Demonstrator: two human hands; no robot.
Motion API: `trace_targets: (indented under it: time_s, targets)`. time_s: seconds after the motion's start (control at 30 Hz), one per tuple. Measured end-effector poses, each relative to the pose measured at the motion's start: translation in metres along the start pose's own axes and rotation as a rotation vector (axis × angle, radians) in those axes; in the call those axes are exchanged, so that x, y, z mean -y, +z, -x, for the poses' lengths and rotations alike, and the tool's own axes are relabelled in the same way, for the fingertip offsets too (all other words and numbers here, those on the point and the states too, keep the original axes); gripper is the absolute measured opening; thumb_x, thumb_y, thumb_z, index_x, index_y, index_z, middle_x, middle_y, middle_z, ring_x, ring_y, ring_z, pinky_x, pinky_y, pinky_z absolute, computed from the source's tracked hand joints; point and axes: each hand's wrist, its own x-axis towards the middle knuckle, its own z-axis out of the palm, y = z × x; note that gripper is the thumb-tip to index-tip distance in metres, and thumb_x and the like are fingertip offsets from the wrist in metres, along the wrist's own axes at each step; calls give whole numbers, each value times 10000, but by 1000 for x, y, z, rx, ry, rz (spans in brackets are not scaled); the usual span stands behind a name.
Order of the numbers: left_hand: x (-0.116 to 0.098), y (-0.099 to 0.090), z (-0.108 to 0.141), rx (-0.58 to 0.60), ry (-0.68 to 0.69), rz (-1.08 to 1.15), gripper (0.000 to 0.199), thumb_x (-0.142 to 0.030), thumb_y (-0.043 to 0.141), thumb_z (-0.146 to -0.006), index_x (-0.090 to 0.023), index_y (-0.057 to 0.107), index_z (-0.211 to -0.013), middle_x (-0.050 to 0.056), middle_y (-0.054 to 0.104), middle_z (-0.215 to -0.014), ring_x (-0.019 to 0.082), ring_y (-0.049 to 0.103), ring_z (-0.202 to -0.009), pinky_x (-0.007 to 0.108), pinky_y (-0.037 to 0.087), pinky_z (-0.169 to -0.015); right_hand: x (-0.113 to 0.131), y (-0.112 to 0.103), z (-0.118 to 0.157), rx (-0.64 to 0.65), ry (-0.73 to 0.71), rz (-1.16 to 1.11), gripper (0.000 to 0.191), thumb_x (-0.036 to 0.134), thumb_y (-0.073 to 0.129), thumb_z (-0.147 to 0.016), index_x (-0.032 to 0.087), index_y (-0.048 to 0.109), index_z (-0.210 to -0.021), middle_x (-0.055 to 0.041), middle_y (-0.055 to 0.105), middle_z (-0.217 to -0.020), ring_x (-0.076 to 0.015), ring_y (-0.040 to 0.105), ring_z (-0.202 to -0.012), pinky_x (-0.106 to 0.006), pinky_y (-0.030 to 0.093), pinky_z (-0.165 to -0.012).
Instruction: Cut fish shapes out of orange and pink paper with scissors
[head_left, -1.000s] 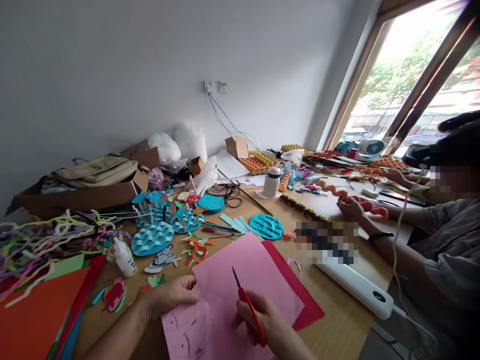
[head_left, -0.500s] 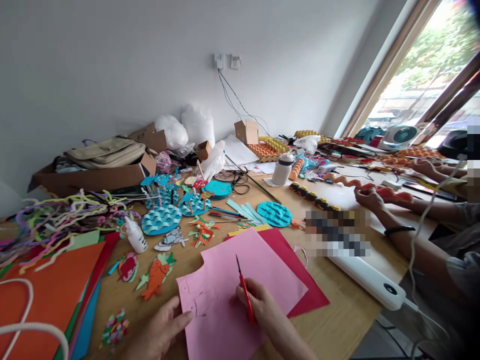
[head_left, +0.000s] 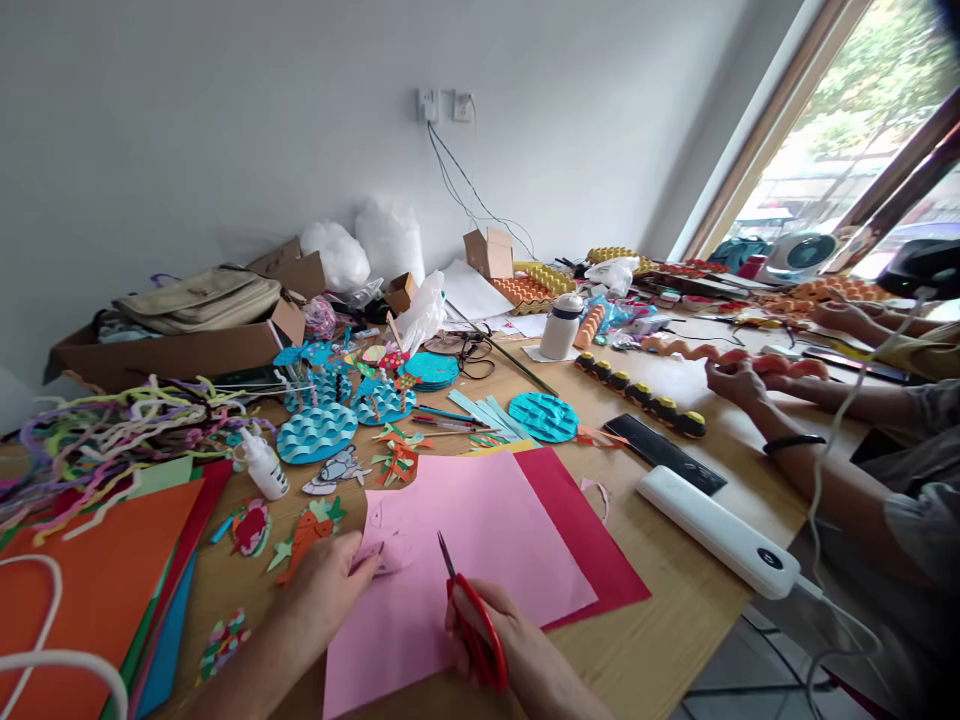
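Observation:
A large sheet of pink paper (head_left: 495,540) lies in front of me, with faint pencil lines near its left edge. My left hand (head_left: 330,575) pinches that left edge beside the drawing, thumb on top. Red-handled scissors (head_left: 478,625) are in my right hand (head_left: 499,635), fingers through the loops, the blades pointing away from me over the pink sheet. Whether the blades are apart is hard to tell. Red paper (head_left: 589,525) shows from under the pink sheet on the right. An orange paper fish (head_left: 304,535) is partly hidden behind my left hand.
Left are colored sheets (head_left: 97,540), pipe cleaners (head_left: 142,430) and a glue bottle (head_left: 264,465). Beyond the pink paper lie blue corrugated discs (head_left: 544,416) and pens (head_left: 450,417). A black phone (head_left: 664,452) and white power bank-like device (head_left: 720,530) lie right. Another person's hands (head_left: 739,385) hold an orange strip.
My left hand has moved up along the paper's edge and now pinches it. The pink sheet has turned slightly. The scissors have come nearer to me, their loops turned into view.

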Motion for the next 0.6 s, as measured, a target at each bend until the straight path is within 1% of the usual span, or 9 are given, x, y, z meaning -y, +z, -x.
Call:
trace_targets:
  time_s: [0.03, 0.1, 0.23, 0.3, 0.33, 0.4, 0.47, 0.53, 0.6]
  targets:
    - [-4, -2, 0, -32, 28, -34, 233, -271, 591, -616, -239, 465, -422, -3, 547, -480, 219, 535, -583, 286, 337, -576, -1, 1, -1, -1, -1, 1, 525, 673, 501, -756, 151, 534, -718, 32, 506, -490, -80, 419, -421, -205, 312, -449]
    - [-9, -2, 0, -77, 67, -61, 200, -240, 568, -614, -240, 459, -447, -3, 538, -512, 207, 514, -593, 292, 329, -595, -2, 2, -3, -6, -12, -10, 548, 695, 476, -759, 151, 535, -722, 33, 504, -482, -81, 415, -411, -205, 304, -443]
    - [-10, 2, 0, -94, 94, -38, 214, -290, 560, -643, -239, 456, -463, -12, 526, -486, 195, 518, -564, 293, 363, -579, -3, 2, -5, 21, -15, -55, 576, 722, 490, -734, 148, 538, -728, 21, 523, -495, -90, 430, -415, -208, 307, -443]
    - [-9, 2, 0, -78, 98, -2, 213, -343, 548, -683, -229, 518, -506, -5, 576, -501, 201, 560, -570, 292, 414, -573, -4, 3, -4, 48, -25, -64, 582, 727, 506, -725, 145, 543, -732, 13, 532, -511, -99, 444, -439, -211, 317, -456]
    - [-8, 1, 0, -61, 103, 35, 205, -366, 536, -710, -216, 581, -578, 7, 635, -563, 211, 599, -615, 294, 451, -602, -4, 4, -3, 67, -36, -63, 580, 723, 513, -727, 144, 545, -727, 9, 534, -520, -102, 450, -454, -212, 321, -466]
    - [-9, -3, 1, -12, 89, 231, 244, -392, 531, -755, -193, 668, -786, 35, 731, -754, 233, 659, -772, 314, 501, -721, -3, 8, 0, 96, -60, -69, 569, 713, 521, -738, 145, 547, -711, 9, 528, -532, -103, 449, -481, -212, 323, -486]
    - [-14, -7, 3, 37, 11, 591, 274, -380, 588, -759, -186, 685, -927, 50, 758, -889, 253, 670, -903, 344, 503, -829, 0, 13, 4, 99, -73, -94, 555, 699, 522, -753, 147, 553, -705, 12, 517, -550, -102, 444, -507, -209, 317, -507]
    - [-20, -9, 5, 61, -114, 944, 268, -312, 681, -717, -186, 702, -952, 49, 769, -891, 270, 676, -939, 363, 512, -852, 5, 18, 9, 95, -89, -116, 544, 686, 516, -772, 147, 569, -725, 8, 516, -588, -104, 447, -546, -206, 315, -531]
    - [-26, -11, 7, 58, -194, 1141, 276, -222, 734, -671, -178, 722, -944, 50, 778, -863, 279, 688, -928, 367, 532, -840, 10, 20, 13, 139, -104, -93, 546, 680, 509, -784, 140, 592, -761, -5, 524, -639, -107, 451, -578, -205, 323, -551]
